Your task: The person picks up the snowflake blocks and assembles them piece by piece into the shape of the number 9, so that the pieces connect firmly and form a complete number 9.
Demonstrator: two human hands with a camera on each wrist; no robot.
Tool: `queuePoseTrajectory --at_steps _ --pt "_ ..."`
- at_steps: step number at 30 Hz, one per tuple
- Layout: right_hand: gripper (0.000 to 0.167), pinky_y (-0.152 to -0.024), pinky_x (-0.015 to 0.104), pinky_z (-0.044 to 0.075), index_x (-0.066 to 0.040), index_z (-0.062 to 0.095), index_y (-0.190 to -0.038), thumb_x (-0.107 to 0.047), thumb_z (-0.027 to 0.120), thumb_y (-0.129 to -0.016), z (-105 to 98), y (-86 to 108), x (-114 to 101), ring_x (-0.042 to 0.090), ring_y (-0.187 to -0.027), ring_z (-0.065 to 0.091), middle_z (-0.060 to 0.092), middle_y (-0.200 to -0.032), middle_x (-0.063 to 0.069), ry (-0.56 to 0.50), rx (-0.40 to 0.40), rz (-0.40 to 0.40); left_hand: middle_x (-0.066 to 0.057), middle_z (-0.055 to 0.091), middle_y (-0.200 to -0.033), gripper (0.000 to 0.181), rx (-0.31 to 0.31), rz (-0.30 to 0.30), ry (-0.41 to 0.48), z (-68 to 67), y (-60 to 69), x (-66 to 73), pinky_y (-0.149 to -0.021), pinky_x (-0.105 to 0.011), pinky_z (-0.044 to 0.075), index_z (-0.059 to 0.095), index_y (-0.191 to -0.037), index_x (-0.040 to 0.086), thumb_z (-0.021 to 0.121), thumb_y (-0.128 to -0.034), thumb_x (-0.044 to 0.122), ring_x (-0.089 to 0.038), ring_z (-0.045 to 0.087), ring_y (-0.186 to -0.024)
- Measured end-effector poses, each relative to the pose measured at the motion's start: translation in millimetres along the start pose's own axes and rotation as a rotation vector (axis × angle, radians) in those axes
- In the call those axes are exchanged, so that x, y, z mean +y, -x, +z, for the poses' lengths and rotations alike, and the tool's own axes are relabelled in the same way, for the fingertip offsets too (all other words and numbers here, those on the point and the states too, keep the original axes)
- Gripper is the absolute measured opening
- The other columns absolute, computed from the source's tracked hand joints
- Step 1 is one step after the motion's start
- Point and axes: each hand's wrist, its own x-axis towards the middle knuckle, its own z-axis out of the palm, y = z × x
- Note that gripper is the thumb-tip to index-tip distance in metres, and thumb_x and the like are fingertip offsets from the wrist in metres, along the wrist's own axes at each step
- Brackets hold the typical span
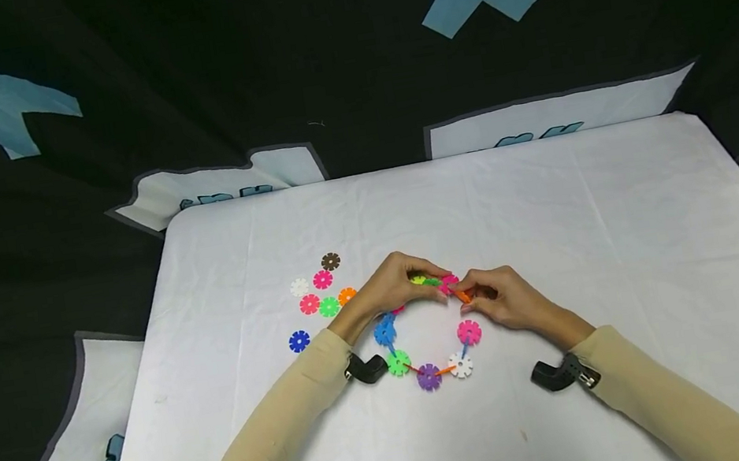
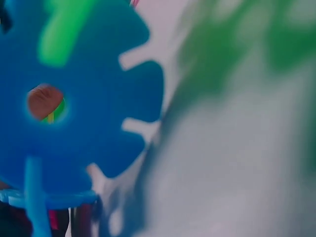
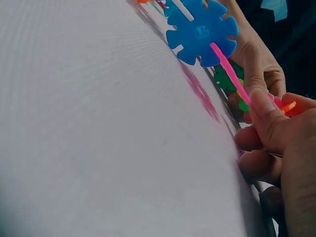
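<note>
Left hand [image 1: 395,284]: thumb and fingers gripping the upper pink disc [image 1: 450,282] by its edge, at the far side of the chain [image 1: 413,369].
Right hand [image 1: 505,298]: thumb and fingers pinching the orange link [image 1: 463,296], set against the same pink disc.
Chain: notched discs joined by short links, lying as a rough loop on the bench [image 1: 575,216], between and in front of the hands.
Chain, left side: blue disc [image 1: 384,333], just beyond the green disc [image 1: 399,362].
Chain, near side: purple disc [image 1: 429,377], joined to the green disc by a red link [image 1: 412,368] and to the white disc [image 1: 460,365] by a second orange link [image 1: 445,370].
Chain, right side: lower pink disc [image 1: 468,332], joined to the white disc by a blue link [image 1: 464,349]; it lies just below the right fingertips.
Loose discs: seven, left of the left hand; brown disc [image 1: 330,261] farthest from the person, dark blue disc [image 1: 298,341] nearest, the others grouped between.
Left wrist view: the blue disc fills much of the left half, very close; green shapes at right are blurred.
Forearms: tan sleeves [image 1: 276,424], a black wrist camera [image 1: 554,375] on each.
Behind: dark curtain [image 1: 352,66] beyond the bench.
</note>
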Motion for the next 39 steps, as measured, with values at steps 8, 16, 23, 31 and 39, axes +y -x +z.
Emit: queuePoseTrajectory --at_steps 8,16,23,31,39 --pt "0.028 -0.047 0.018 0.034 0.001 0.070 -0.099 0.006 0.080 -0.074 5.3 2.0 28.2 0.004 -0.053 0.040 0.061 -0.063 0.007 0.019 -0.007 0.023 0.002 0.074 -0.110 0.035 0.004 -0.016 -0.020 -7.4 0.6 1.1 -0.085 -0.023 0.051 0.076 -0.111 0.016 0.084 -0.0775 0.022 -0.006 0.065 -0.102" --pt "0.024 -0.048 0.018 0.037 -0.008 0.071 -0.099 -0.005 0.081 -0.078 -0.3 1.0 30.5 -0.001 -0.056 0.041 0.060 -0.065 -0.003 0.043 -0.046 0.008 0.002 0.075 -0.106 0.032 -0.025 -0.014 -0.055 -9.2 -2.3 7.4 -0.091 -0.022 0.051 0.077 -0.107 0.014 0.084 -0.0774 0.022 -0.006 0.067 -0.102" --pt "0.025 -0.048 0.018 0.038 -0.007 0.069 -0.097 0.000 0.081 -0.076 -1.5 2.5 30.8 -0.001 -0.057 0.043 0.056 -0.064 -0.004 0.031 -0.038 0.006 -0.001 0.075 -0.107 0.033 -0.040 0.015 -0.051 -4.4 -8.6 10.8 -0.091 -0.024 0.051 0.076 -0.108 0.012 0.083 -0.0772 0.023 -0.009 0.067 -0.103" --pt "0.031 -0.049 0.019 0.037 -0.008 0.070 -0.103 -0.008 0.084 -0.075 0.5 4.9 27.3 0.001 -0.057 0.043 0.057 -0.068 -0.005 0.038 -0.006 0.064 0.005 0.069 -0.121 0.046 -0.037 0.035 -0.179 -17.3 -1.4 6.9 -0.099 -0.026 0.046 0.069 -0.124 0.016 0.081 -0.0805 0.028 -0.007 0.058 -0.112" --pt "0.035 -0.051 0.020 0.036 -0.010 0.068 -0.102 -0.017 0.087 -0.073 4.0 9.1 25.2 0.002 -0.057 0.041 0.051 -0.067 -0.008 0.198 0.095 0.136 0.001 0.055 -0.133 0.040 0.030 0.145 -0.445 -27.1 36.0 14.8 -0.107 -0.041 0.035 0.075 -0.105 0.019 0.086 -0.0728 0.041 -0.016 0.044 -0.122"
